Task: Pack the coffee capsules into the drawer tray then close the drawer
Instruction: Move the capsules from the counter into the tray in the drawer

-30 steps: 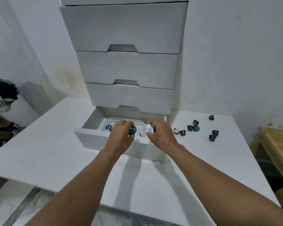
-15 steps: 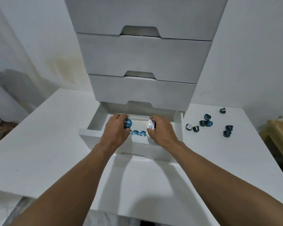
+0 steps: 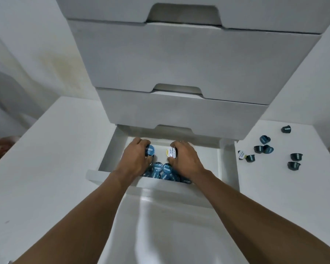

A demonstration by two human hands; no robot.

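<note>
Our left hand (image 3: 136, 159) pinches a blue capsule (image 3: 150, 150), our right hand (image 3: 185, 159) a yellow-lidded capsule (image 3: 170, 152), both over the open drawer (image 3: 229, 159). We risk toppling the blue capsules (image 3: 161, 171) crowded at six o'clock.

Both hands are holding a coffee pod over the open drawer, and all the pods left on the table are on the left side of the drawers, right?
Not quite: the head view shows the leftover pods on the table to the right of the drawers. The left hand and right hand do each hold a pod over the open drawer.
</note>
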